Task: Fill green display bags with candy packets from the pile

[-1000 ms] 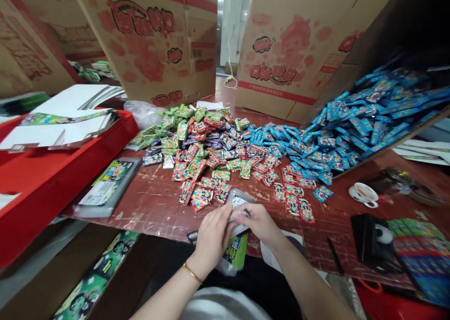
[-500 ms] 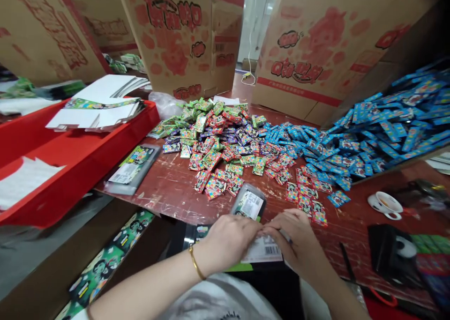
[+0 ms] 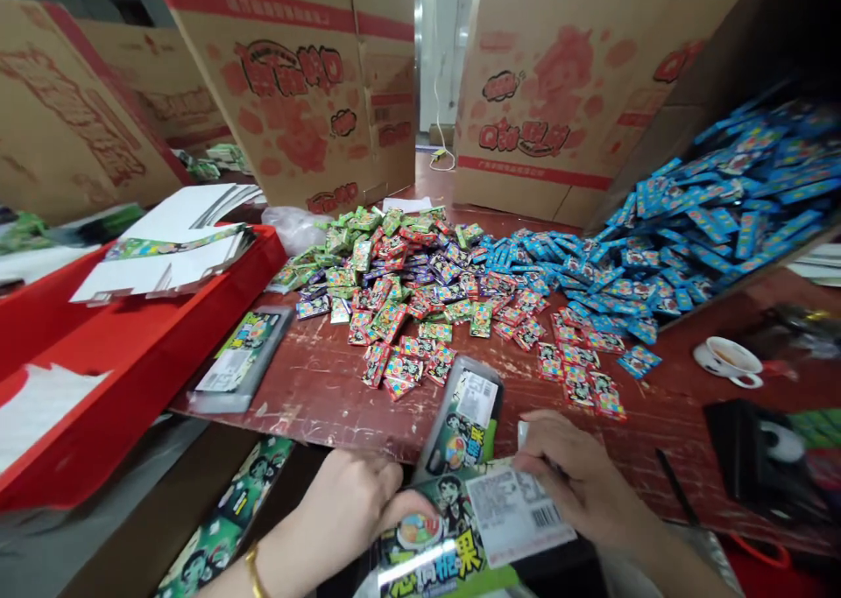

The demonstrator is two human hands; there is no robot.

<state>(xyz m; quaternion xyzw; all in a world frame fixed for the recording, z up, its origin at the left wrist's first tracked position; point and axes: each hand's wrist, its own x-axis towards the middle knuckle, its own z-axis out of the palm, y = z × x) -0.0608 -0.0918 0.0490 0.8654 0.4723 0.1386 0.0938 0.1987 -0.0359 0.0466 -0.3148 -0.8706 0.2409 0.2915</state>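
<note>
A clear plastic bag with a green and black cartoon print and a white label (image 3: 453, 528) lies flat in front of me, close to my body. My left hand (image 3: 358, 502) grips its left edge, the thumb lying on top of the print. At the opposite top corner my right hand (image 3: 568, 467) has its fingers curled over the edge by the label; part of its grip is hidden. Just beyond, a second such bag (image 3: 466, 414) rests on the table edge, partly covered by the near one. Another bag (image 3: 243, 362) lies further left.
Small red, green and purple packets (image 3: 407, 283) are heaped mid-table. Blue packets (image 3: 723, 230) spill from a box on its side at right. A red tray (image 3: 197, 318) with white cards stands left. A white cup (image 3: 728, 360) and black tape dispenser (image 3: 755, 449) sit right. Tall cartons (image 3: 308, 81) stand behind.
My hands, close together over the bag before, have moved apart: left hand to the left edge, right hand to the right. More of the bag's print shows. The camera view has shifted slightly.
</note>
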